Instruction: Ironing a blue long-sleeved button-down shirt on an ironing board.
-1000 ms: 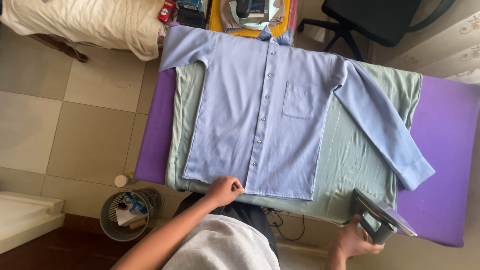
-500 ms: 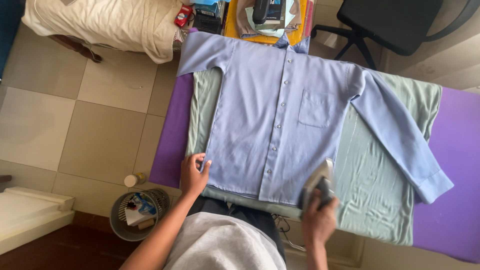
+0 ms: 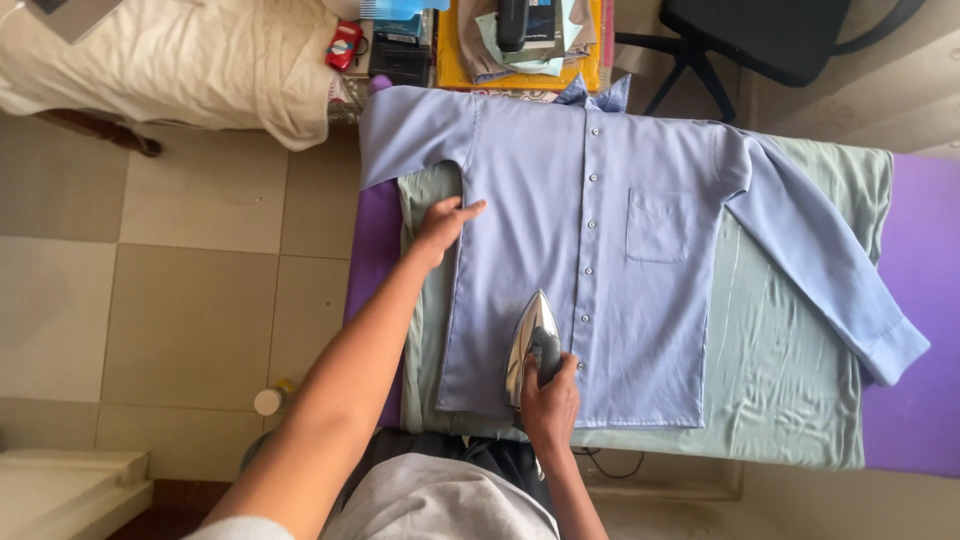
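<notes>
A light blue button-up shirt [image 3: 620,260] lies flat, front up, on a pale green cloth [image 3: 770,330] over a purple ironing board [image 3: 915,330]. My right hand [image 3: 548,395] grips the handle of a silver iron [image 3: 527,340], which rests on the shirt's lower left panel beside the button line, tip pointing away from me. My left hand [image 3: 445,222] presses flat on the shirt's left side seam just below the armpit, fingers together and pointing right.
A dark office chair [image 3: 760,35] stands beyond the board. A yellow surface with folded items and a dark device [image 3: 520,30] sits at the far edge. A bed with cream sheets [image 3: 170,60] is at upper left. Tiled floor lies to the left.
My right hand has carried the iron from the right end of the board onto the shirt's lower front. My left hand has slid from the hem up the left seam toward the armpit.
</notes>
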